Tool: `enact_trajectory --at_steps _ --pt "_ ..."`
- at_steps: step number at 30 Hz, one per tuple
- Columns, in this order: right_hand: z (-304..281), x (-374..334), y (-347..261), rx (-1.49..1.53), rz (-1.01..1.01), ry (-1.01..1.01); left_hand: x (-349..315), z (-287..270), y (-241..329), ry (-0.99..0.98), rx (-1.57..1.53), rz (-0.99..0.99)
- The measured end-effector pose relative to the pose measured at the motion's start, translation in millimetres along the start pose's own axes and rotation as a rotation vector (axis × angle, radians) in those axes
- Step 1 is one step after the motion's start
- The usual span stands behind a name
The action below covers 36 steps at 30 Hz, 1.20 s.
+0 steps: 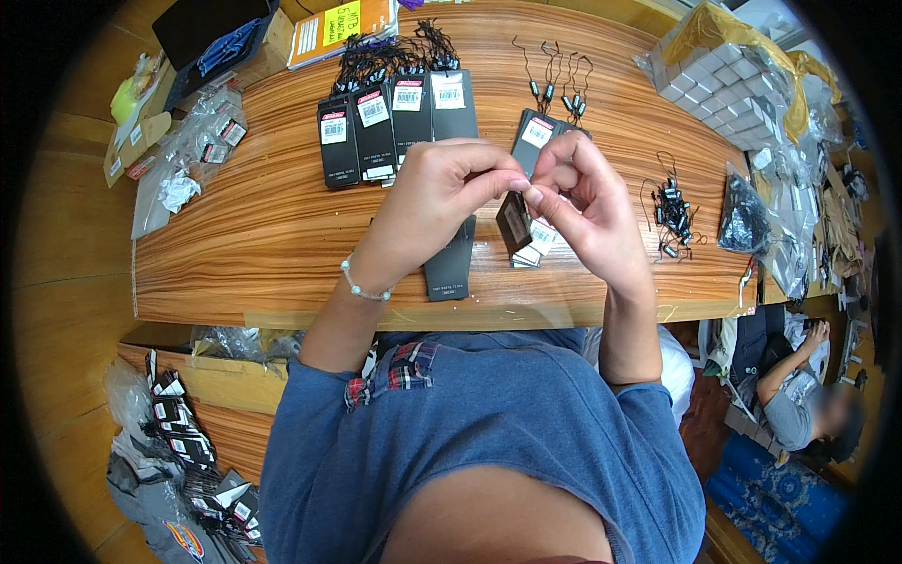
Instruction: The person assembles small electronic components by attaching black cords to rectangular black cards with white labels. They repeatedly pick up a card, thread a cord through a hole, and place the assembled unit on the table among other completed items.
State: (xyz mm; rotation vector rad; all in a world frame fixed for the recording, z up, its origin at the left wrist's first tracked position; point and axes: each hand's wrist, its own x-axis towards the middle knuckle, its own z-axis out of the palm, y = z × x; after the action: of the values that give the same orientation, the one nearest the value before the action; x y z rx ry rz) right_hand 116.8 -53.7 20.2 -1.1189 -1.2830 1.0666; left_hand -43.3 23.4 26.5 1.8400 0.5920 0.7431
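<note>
My left hand and my right hand meet over the table, thumbs and fingertips pinched together at the top end of a dark hang tag. The tag tilts down below the fingertips; any string at the pinch is too small to make out. Under my hands lie a loose black hang tag and a pile of tags with white stickers, partly covered. Beyond my right hand is a stack of strung tags, its black loops pointing away. Several rows of stickered, strung tags lie beyond my left hand.
Loose black strings lie to the right, beside a plastic bag of dark strings. Small white boxes fill the far right corner. Plastic bags and a cardboard box stand left. A person sits at lower right.
</note>
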Motion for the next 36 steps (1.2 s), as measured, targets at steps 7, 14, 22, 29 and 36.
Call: enact_trajectory --at_steps 7,14,22,29,36 --pt "-4.5 -11.7 13.3 0.27 0.11 -0.057 -8.8 3.9 -1.2 -0.077 -0.191 -0.129" --pt "-1.9 -21.9 19.1 0.36 0.135 -0.089 -5.1 17.2 10.5 -0.029 -0.103 -0.064" --pt "-20.3 -18.2 37.9 0.587 0.102 0.114 8.0 53.2 -30.6 -0.038 -0.349 0.103" --pt "-28.0 -8.0 46.3 0.737 0.003 0.444 8.7 83.1 -40.3 -0.09 -0.38 -0.04" --pt "-73.4 -4.8 48.0 0.751 -0.018 0.356 24.6 92.6 -57.4 -0.155 -0.266 0.0"
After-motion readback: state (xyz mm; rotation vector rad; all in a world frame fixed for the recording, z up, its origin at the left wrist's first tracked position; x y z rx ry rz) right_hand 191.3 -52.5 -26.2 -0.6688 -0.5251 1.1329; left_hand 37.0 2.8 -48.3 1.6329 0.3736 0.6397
